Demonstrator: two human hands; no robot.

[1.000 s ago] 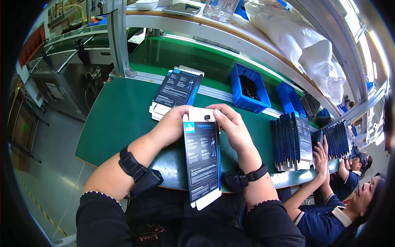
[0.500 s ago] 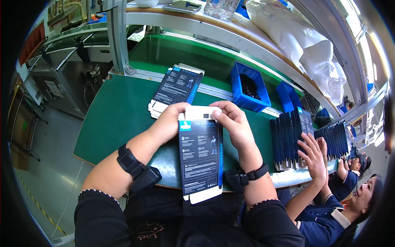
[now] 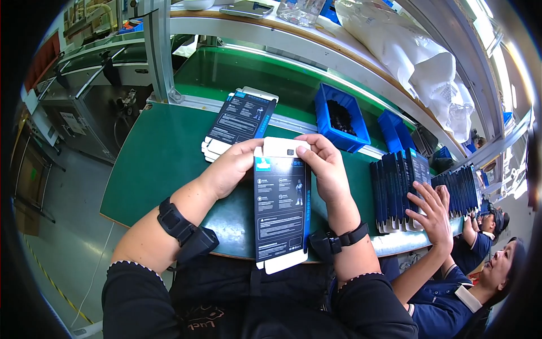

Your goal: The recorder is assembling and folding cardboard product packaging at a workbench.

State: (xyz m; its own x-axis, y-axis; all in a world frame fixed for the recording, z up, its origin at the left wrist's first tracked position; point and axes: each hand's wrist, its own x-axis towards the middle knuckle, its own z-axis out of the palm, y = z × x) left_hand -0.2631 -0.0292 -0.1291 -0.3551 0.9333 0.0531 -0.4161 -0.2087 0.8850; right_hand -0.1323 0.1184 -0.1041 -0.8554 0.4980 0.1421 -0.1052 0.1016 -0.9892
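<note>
A dark blue, flat cardboard box (image 3: pixel 281 212) with white end flaps hangs between my hands, in front of my body at the table's near edge. My left hand (image 3: pixel 234 166) grips its top left corner by the white flap, the fingers partly behind it. On the top right corner, my right hand (image 3: pixel 326 166) pinches the same flap, thumb in front and fingers behind. More flat boxes of the same kind lie in a small stack (image 3: pixel 240 121) on the table beyond my left hand.
The green table (image 3: pixel 152 152) stretches under my arms. A blue bin (image 3: pixel 341 118) of small black parts stands at its far side, another blue bin (image 3: pixel 395 131) beside it. At right, a co-worker's hands (image 3: pixel 432 212) touch a row of upright dark boxes (image 3: pixel 392 189). Overhead runs a shelf (image 3: pixel 271 25).
The box in my hands has shifted slightly right and up, its lower end lifting a little. Both hands keep their hold on it.
</note>
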